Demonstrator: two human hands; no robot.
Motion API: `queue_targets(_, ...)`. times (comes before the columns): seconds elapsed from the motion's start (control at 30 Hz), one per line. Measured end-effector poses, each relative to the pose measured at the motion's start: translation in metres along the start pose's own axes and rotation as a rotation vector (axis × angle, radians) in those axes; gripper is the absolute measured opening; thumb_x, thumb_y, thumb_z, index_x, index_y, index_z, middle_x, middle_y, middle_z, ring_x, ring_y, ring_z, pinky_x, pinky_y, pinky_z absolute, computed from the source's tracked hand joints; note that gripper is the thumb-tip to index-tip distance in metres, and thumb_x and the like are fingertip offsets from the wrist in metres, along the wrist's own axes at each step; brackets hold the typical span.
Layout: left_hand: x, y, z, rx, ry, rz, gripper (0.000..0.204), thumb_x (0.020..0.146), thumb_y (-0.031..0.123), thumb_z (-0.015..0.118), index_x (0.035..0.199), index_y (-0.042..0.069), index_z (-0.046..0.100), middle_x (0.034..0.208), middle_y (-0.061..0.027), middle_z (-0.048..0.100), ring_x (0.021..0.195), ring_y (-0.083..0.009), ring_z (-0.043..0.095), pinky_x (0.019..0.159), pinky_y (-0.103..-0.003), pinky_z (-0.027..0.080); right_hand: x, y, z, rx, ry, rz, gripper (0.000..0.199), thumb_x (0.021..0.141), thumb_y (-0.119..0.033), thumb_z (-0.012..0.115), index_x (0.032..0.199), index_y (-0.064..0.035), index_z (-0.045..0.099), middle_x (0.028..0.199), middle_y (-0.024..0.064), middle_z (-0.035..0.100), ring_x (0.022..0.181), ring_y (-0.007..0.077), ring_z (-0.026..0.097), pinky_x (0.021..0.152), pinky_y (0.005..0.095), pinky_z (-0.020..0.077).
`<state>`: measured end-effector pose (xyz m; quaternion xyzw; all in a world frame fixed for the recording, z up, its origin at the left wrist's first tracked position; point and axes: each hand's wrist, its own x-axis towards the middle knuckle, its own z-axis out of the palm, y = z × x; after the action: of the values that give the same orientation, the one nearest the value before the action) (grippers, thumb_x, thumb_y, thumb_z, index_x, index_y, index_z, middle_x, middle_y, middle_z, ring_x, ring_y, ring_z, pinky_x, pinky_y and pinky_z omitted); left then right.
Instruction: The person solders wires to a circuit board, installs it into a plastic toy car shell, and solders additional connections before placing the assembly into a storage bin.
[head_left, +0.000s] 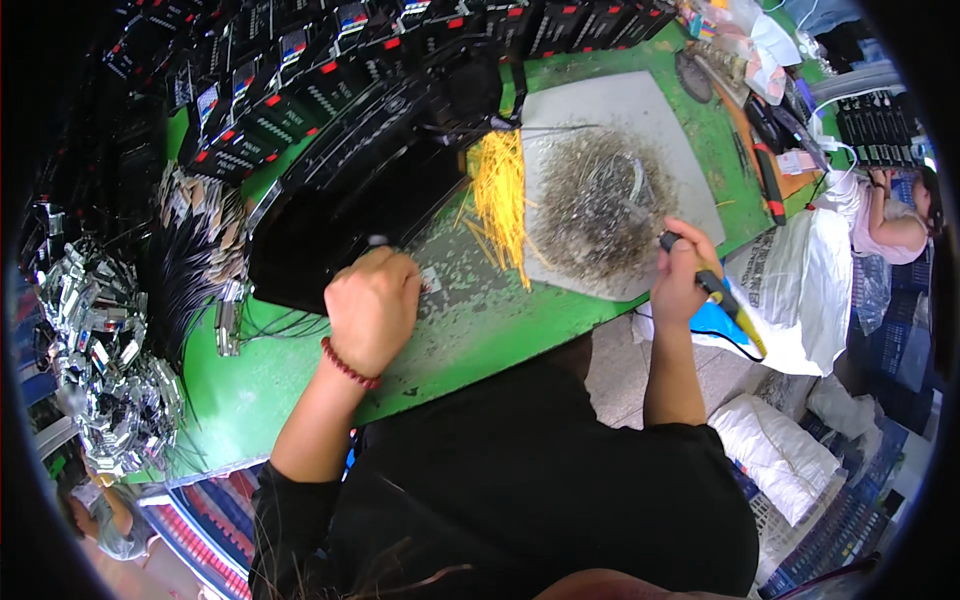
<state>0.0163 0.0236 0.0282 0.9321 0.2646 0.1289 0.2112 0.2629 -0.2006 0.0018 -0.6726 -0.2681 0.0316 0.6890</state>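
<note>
My left hand [372,300] is closed into a fist, knuckles up, at the near edge of a long black case [330,225]. What it holds, if anything, is hidden; a small pale shiny spot shows just beyond the knuckles. My right hand [682,275] is wrapped round a yellow-and-black corded hand tool [738,312], whose yellow end slants down past the table's front edge. A dark blunt piece [668,240] pokes out at the fingertips. Beside this hand lies a pale board [690,180] covered in the middle with dark grey, stringy residue [605,205].
Thin yellow strips [500,190] lie between case and board on the green table [300,385]. Black boxes with red marks [270,125] are stacked behind. Silvery metal parts [105,350] and black cords [185,280] crowd the left. A white sack [800,290] hangs at right; other people sit farther off.
</note>
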Motion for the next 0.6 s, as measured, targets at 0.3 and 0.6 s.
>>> queue_targets(0.3, -0.0056, 0.0042, 0.0029, -0.048, 0.064, -0.039, 0.005, 0.074, 0.005, 0.07, 0.075, 0.005, 0.065, 0.075, -0.0089, 0.062, 0.07, -0.0289, 0.062, 0.06, -0.037, 0.05, 0.0074, 0.0113, 0.0006, -0.12, -0.062, 0.082, 0.013, 0.081, 0.002, 0.06, 0.094, -0.0005, 0.059, 0.073, -0.0046, 0.051, 0.062, 0.0016, 0.043, 0.055, 0.0186, 0.0323)
queue_targets(0.6, -0.0061, 0.0033, 0.0015, -0.034, 0.037, -0.035, 0.006, 0.074, 0.006, 0.07, 0.074, 0.006, 0.064, 0.075, -0.0089, 0.062, 0.069, -0.0289, 0.062, 0.06, -0.037, 0.049, 0.0083, 0.0137, -0.0005, -0.173, -0.062, 0.063, 0.013, 0.081, 0.004, 0.059, 0.094, -0.0004, 0.06, 0.073, -0.0043, 0.051, 0.062, 0.0014, 0.043, 0.055, 0.0191, 0.0315)
